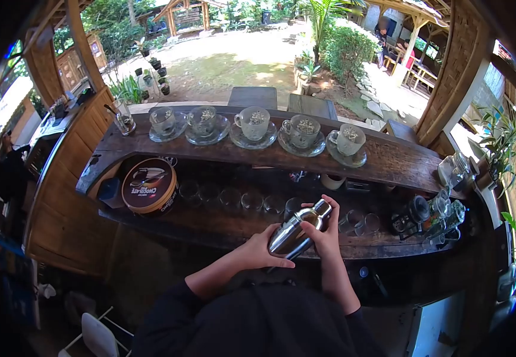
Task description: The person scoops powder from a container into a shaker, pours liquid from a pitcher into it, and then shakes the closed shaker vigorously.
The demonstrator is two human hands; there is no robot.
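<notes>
A shiny metal cocktail shaker (289,238) is held tilted in front of my body, its capped end (322,206) pointing up and to the right. My left hand (263,250) wraps round the lower body of the shaker. Higher up, my right hand (326,233) grips the shoulder and cap, fingers behind and thumb in front. What is inside the shaker does not show. Beyond the hands, several glass cups on saucers line the raised wooden counter, among them a middle cup (254,123) with pale dried bits in it.
A round chocolate tub (149,185) stands on the lower shelf (210,225), with several upturned glasses beside it. At right are a French press (418,209) and glass jars (455,169). A white chair (98,335) is at lower left. People are in the background at left and right.
</notes>
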